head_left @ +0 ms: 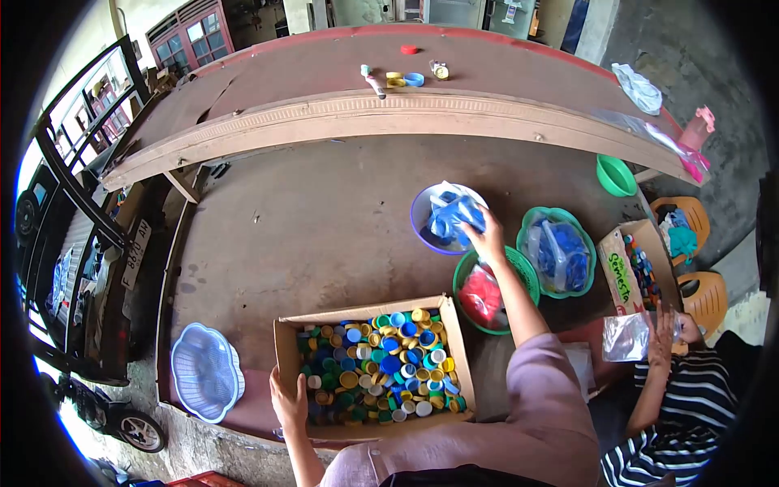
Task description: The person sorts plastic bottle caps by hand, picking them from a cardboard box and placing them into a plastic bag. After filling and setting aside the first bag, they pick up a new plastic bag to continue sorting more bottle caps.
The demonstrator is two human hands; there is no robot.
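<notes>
My right hand [487, 237] reaches to a white and purple-rimmed bowl [418, 219], its fingers on a clear plastic bag of blue items [451, 213]. My left hand [290, 399] is at the left edge of a cardboard box [286, 345], thumb apart from the fingers. Many bottle caps [389, 365] in blue, yellow, green and white fill the box. Below my right forearm's left side, a green basket [465, 268] holds a bag of red items [480, 294]. Right of it, another green basket [590, 243] holds bags of blue items [560, 256].
A blue-white scalloped basket [207, 373] is at the lower left. A raised shelf [389, 109] crosses the back. At right, a co-worker in striped clothing [682, 406] holds a clear bag [626, 338] near a small box [617, 272]. A green bowl [617, 176] stands behind.
</notes>
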